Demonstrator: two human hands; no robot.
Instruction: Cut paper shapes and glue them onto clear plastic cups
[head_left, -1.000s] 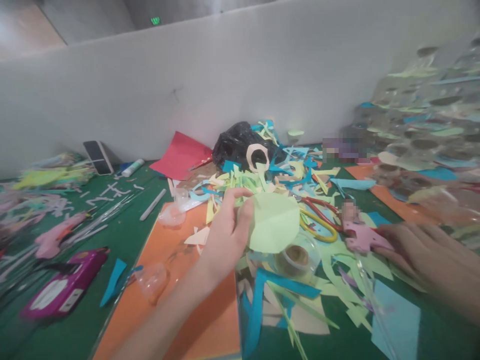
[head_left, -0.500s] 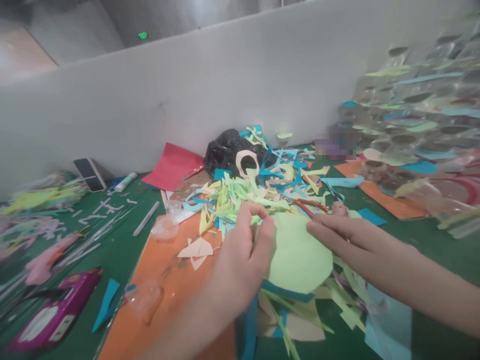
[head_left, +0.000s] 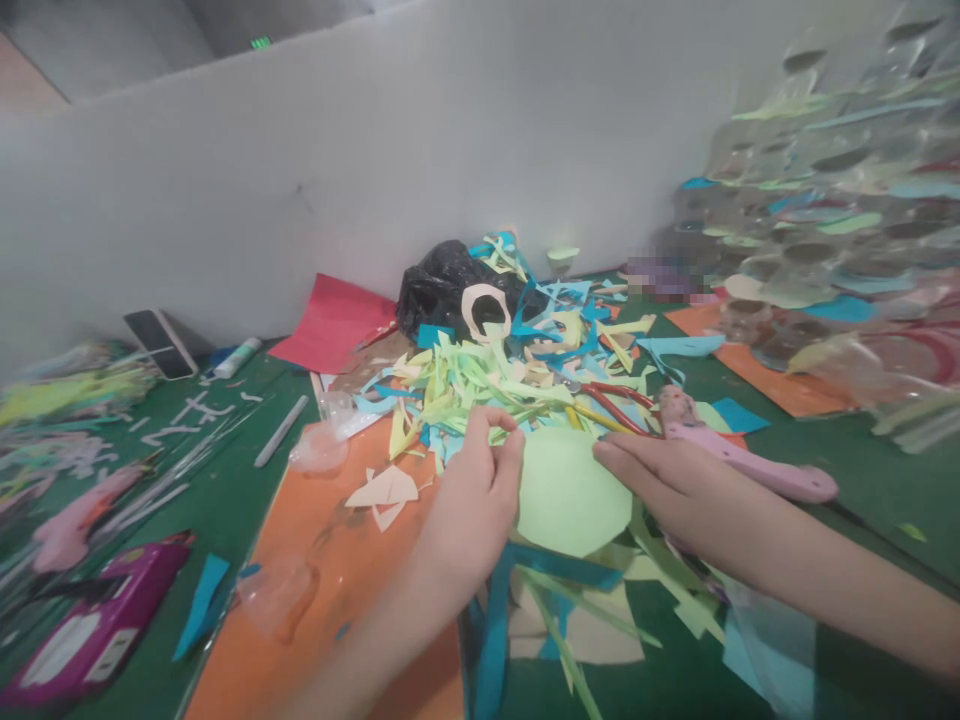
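Note:
A round light-green paper cut-out (head_left: 570, 492) lies on the scrap pile in front of me. My left hand (head_left: 474, 500) pinches its left edge between thumb and fingers. My right hand (head_left: 660, 482) reaches in from the right with fingers stretched out flat, their tips on the cut-out's right edge. A pink-handled tool (head_left: 739, 462) lies just behind my right hand. Red and yellow handled scissors (head_left: 611, 402) rest in the scraps beyond the cut-out.
A heap of green, blue and yellow paper scraps (head_left: 487, 375) covers the green mat. An orange sheet (head_left: 330, 560), red sheet (head_left: 330, 320), black bag (head_left: 442, 290), glue stick (head_left: 236, 357), phone (head_left: 159, 343) and magenta box (head_left: 90, 625) lie left. A white partition (head_left: 375, 170) stands behind.
My right hand came from the far right over to the green cut-out. My left hand lowered the cut-out from the air onto the pile. The camera view shifted slightly.

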